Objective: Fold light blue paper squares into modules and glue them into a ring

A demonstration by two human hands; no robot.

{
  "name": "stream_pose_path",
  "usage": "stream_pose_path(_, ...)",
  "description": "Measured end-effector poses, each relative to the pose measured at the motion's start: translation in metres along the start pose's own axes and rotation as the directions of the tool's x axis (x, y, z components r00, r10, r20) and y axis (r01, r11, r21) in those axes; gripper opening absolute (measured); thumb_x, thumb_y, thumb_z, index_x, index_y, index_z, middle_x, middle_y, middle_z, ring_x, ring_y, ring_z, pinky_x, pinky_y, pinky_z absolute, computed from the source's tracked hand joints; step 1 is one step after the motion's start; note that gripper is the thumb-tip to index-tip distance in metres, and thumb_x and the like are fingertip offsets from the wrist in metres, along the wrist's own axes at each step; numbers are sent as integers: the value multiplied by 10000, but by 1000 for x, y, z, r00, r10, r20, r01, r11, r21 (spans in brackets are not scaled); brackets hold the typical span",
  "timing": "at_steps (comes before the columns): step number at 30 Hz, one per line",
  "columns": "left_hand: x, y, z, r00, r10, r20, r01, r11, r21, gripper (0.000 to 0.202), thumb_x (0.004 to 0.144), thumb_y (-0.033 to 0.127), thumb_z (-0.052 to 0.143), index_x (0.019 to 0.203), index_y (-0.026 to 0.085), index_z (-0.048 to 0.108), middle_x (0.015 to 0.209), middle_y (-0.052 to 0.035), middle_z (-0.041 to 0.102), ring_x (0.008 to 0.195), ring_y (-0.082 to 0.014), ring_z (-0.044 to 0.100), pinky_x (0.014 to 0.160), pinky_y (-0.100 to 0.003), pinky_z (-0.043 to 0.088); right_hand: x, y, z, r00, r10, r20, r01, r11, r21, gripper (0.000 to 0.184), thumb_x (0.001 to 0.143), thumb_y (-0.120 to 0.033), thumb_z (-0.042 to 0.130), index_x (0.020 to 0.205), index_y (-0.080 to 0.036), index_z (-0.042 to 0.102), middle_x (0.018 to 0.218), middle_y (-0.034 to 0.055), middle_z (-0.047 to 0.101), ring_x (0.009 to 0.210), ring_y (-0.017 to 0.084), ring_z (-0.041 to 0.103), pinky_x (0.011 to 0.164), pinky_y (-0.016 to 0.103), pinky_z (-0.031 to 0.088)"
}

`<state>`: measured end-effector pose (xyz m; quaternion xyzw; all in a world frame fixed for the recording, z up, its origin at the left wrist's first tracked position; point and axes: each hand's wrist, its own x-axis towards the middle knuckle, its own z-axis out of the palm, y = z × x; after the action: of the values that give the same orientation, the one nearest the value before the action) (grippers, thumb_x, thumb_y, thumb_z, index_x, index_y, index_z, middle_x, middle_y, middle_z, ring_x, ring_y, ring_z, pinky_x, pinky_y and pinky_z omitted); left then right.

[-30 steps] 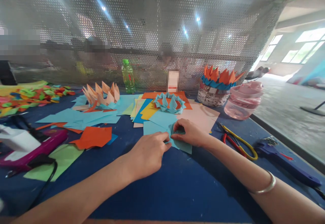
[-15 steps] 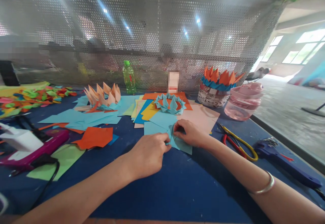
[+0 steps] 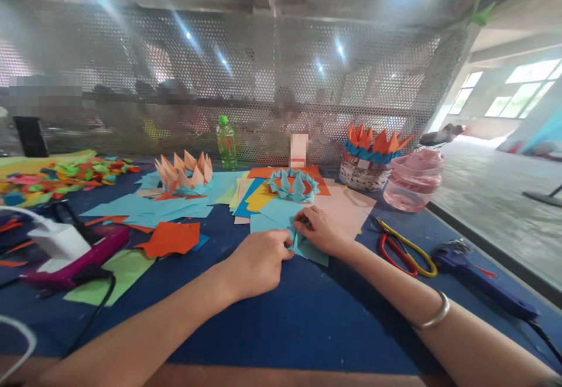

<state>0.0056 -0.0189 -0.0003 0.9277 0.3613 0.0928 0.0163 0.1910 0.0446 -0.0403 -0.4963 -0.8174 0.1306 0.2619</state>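
On the dark blue tabletop (image 3: 228,331), the left hand (image 3: 259,264) and right hand (image 3: 318,230) met over a blue paper (image 3: 312,252) lying near the table's middle. Both hands were nearly closed, their fingertips pinching a raised fold between them. The paper looked light, soft and easily creased, best held at its edges beside the fold. To the right lay red-and-yellow pliers (image 3: 406,255); to the left, an orange sheet (image 3: 171,239). Farther off stood a folded blue ring (image 3: 293,185), a pointed paper lotus (image 3: 182,175) and a green bottle (image 3: 226,143).
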Motion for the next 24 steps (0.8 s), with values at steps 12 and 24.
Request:
stream_pose_path(12,6,-10,6,993,16,-115,-32,991,-131,404,674,6,433,843,184,754,940,-53,697,834,-178,649,764,-274,496,-14,-14,-14,986,170,5,-169,985,-43,322,783,-481,573,666,-183,612,661,65,623,649,188,572,561,267,354)
stream_pose_path(24,13,-24,0,827,-344,-445,146,896,-420,235,762,75,472,895,125,659,970,-82,657,832,-152,613,728,-282,504,-10,-19,-2,991,133,26,-129,867,482,266,706,-413,626,689,-154,569,605,-2,600,572,114,535,530,222,394)
